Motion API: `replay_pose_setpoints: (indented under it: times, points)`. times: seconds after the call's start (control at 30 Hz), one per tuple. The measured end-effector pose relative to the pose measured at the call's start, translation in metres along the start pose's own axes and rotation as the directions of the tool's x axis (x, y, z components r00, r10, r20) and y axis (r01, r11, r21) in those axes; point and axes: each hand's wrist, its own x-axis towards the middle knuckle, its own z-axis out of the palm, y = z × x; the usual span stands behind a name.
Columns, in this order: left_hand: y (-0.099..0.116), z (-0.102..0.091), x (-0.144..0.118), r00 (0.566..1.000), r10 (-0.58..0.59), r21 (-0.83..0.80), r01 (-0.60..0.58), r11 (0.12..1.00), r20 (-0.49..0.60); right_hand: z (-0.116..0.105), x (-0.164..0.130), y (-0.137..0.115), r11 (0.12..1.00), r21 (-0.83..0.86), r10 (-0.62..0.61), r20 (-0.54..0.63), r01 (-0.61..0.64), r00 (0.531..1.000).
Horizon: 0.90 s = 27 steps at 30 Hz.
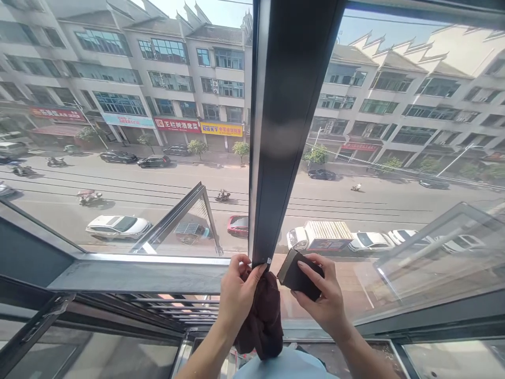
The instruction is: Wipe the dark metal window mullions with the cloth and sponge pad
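Left hand (236,292) is clamped on a dark brown cloth (263,316), fingertips pinching it against the foot of the dark window post (276,158); the rest of the cloth hangs below the hand. Right hand (321,295) is closed around a dark block-shaped sponge (296,273), held just right of the left hand and close to the post base, not touching the glass (394,252). Judging progress: wiping is at the post's bottom end; the post above looks streak-free, panes either side can't be judged. Street and buildings lie beyond.
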Motion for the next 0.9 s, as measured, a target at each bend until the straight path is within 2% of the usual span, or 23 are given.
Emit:
replay_pose_setpoints:
  times: [0.1, 0.27, 0.43, 0.57, 0.77, 0.83, 0.9]
  points:
    - [0.002, 0.0, 0.0, 1.0, -0.012, 0.02, 0.013, 1.0, -0.008, 0.001, 0.004, -0.003, 1.0, -0.01, -0.025, -0.011, 0.025, 1.0]
    - [0.015, 0.0, -0.002, 1.0, 0.014, 0.066, -0.013, 0.998, -0.022, 0.005, 0.02, -0.02, 0.989, -0.017, -0.15, -0.052, 0.149, 0.987]
    - [0.019, -0.003, -0.001, 0.999, 0.035, 0.121, -0.034, 0.992, -0.004, 0.008, 0.024, -0.028, 0.986, -0.009, -0.165, -0.052, 0.165, 0.985]
    - [0.014, -0.009, 0.004, 0.996, 0.043, 0.155, -0.054, 0.986, 0.074, 0.011, 0.013, -0.02, 0.962, -0.125, -0.251, -0.045, 0.244, 0.967]
    - [0.011, -0.019, 0.007, 0.99, 0.025, 0.194, -0.052, 0.98, 0.137, 0.013, 0.018, -0.014, 0.831, -0.347, -0.459, 0.013, 0.435, 0.888]
    - [0.014, -0.023, 0.006, 0.989, 0.006, 0.216, -0.037, 0.976, 0.145, 0.012, 0.026, -0.018, 0.8, -0.393, -0.493, 0.0, 0.454, 0.87]
    - [0.016, -0.027, 0.004, 0.989, -0.011, 0.221, -0.022, 0.975, 0.147, 0.011, 0.03, -0.022, 0.794, -0.432, -0.489, -0.037, 0.427, 0.871]
